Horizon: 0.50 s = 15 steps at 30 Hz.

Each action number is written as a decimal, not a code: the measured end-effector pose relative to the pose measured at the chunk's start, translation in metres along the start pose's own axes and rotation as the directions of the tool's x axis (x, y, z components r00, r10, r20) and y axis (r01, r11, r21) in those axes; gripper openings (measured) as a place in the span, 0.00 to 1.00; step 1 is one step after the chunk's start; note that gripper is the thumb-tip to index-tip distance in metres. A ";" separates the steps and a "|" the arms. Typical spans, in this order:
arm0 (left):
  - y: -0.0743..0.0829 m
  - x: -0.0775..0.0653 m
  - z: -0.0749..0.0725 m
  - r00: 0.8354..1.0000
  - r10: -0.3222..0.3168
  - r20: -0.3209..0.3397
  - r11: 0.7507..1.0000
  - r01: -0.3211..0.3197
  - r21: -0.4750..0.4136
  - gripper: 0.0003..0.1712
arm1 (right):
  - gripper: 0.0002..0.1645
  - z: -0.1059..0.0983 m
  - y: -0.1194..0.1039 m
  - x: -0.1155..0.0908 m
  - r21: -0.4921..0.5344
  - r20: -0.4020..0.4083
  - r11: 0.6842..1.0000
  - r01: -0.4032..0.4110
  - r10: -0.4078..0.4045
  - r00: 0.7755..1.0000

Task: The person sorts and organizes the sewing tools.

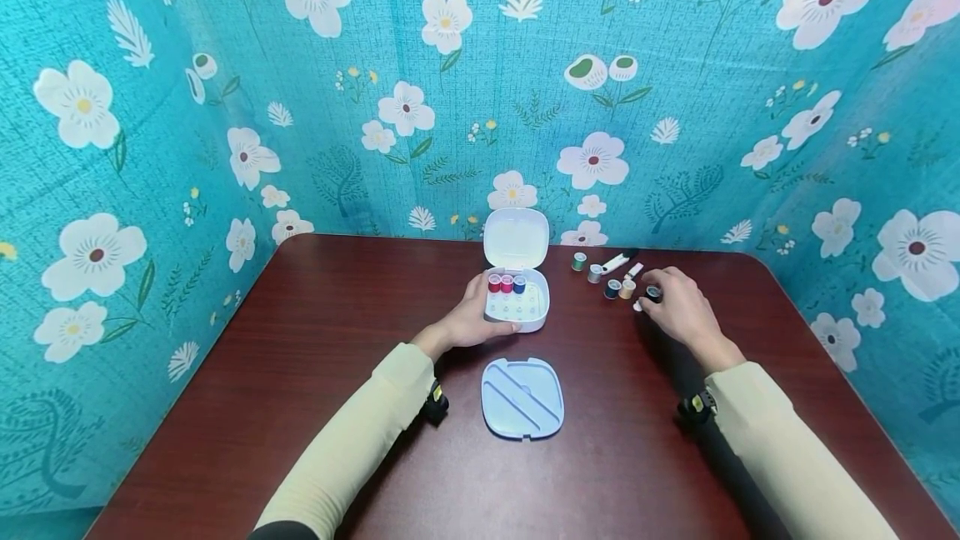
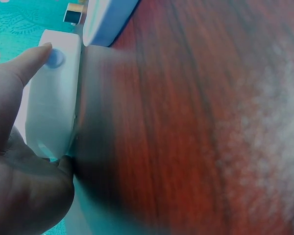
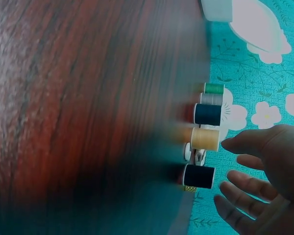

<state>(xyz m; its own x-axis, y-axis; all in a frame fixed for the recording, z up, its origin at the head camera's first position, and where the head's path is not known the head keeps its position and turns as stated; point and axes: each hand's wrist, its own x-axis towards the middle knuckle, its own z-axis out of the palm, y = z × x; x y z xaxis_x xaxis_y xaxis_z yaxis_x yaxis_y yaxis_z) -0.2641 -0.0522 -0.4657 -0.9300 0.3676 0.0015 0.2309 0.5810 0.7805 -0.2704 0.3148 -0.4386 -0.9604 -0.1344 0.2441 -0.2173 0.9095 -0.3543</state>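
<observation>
A white sewing box [image 1: 534, 324] stands with its lid [image 1: 516, 237] raised. Along its back row sit a red spool [image 1: 494, 283], a pink spool [image 1: 507, 284] and a blue spool [image 1: 520, 284]; small pegs show in front of them. My left hand [image 1: 467, 319] grips the box's left side, the thumb along its front wall. Over at the right, my right hand [image 1: 681, 305] hovers at a black thread spool [image 3: 199, 176], fingers loosely spread and holding nothing. Beside that spool stand a beige spool [image 3: 205, 139], a dark blue spool [image 3: 208, 114], a grey spool [image 1: 595, 273] and a green spool [image 1: 579, 262].
In front of the box lies a light blue tray [image 1: 522, 423] with diagonal ridges. A slim white tool [image 1: 615, 263] and a small white piece [image 1: 634, 271] lie behind the spools. Flowered teal cloth [image 1: 465, 140] hangs behind the dark wooden table [image 1: 337, 298].
</observation>
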 end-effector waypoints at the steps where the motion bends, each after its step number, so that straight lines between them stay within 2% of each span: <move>1: 0.000 0.000 0.000 1.000 0.001 0.000 1.000 -0.001 -0.001 0.67 | 0.22 0.000 0.001 0.000 -0.002 -0.002 1.000 0.001 -0.001 1.000; 15: 0.000 0.001 -0.001 1.000 -0.011 0.004 1.000 0.011 0.017 0.67 | 0.21 0.007 0.015 0.002 0.017 -0.024 1.000 -0.020 0.020 1.000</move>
<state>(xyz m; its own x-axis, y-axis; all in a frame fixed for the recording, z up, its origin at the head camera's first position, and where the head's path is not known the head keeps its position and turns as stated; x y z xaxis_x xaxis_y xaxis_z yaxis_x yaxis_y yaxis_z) -0.2654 -0.0521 -0.4651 -0.9314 0.3638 -0.0095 0.2255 0.5975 0.7695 -0.2769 0.3252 -0.4495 -0.9602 -0.1063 0.2584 -0.2009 0.9054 -0.3741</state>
